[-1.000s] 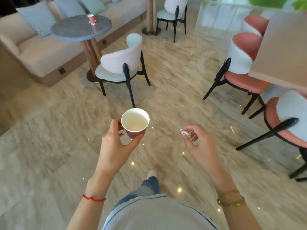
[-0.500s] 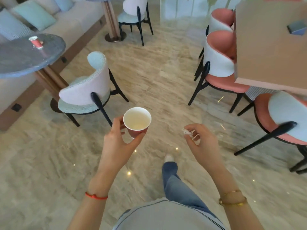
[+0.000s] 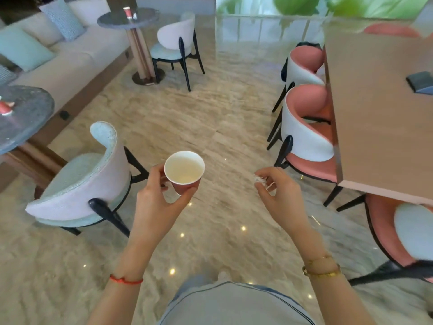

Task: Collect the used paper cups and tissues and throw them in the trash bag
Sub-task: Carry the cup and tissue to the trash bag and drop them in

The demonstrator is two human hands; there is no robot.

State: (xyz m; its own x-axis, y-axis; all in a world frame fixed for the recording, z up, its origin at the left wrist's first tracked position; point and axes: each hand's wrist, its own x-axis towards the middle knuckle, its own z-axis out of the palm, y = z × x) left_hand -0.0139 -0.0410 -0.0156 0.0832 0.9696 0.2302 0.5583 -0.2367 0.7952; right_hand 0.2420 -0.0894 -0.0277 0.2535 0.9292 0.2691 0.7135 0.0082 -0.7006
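DESK: What are the hands doing?

OPERATOR: On my feed the left hand [image 3: 157, 200] grasps a red paper cup [image 3: 184, 170] near its base, thumb on one side and fingers curled round the other. The cup is upright, held out over the marble floor [image 3: 225, 127], its white inside facing the head camera. The right hand [image 3: 278, 195] pinches a small crumpled tissue [image 3: 259, 179] at its fingertips, well apart from the cup.

DESK: Any other cups visible?

OPERATOR: Two. One red cup [image 3: 4, 108] sits on the grey round table [image 3: 25, 118] at far left, something pale touching it. Another cup [image 3: 127, 12] stands upright on the farther round table [image 3: 128, 18] beside the beige sofa [image 3: 70, 59]. A long wooden table [image 3: 379, 113] with pink chairs [image 3: 309, 127] tucked against it fills the right side.
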